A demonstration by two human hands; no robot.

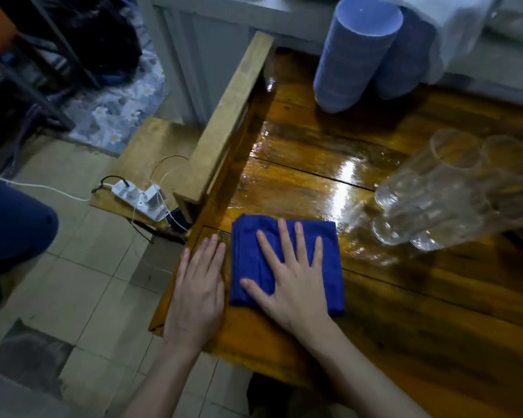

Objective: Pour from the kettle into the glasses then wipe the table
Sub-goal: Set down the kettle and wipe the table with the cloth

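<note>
Hands both lie flat and open as we press our right hand (290,279) on the folded blue cloth (287,260) near the table (405,327) edge, left hand (198,288) beside it, glasses (444,191) farther right.

Right hand (293,285) flat on the cloth (329,260), left hand (198,292) just left on the surface (405,312); glasses (441,188) far right.

Dim indoor light, brightest on the wet tabletop (314,164) at centre right, where white glare streaks run across the varnish. The upper left of the frame sinks into near black. The glasses (453,191) at the right edge look smeared and soft. Wide-angle distortion bends lines toward the corners
</note>
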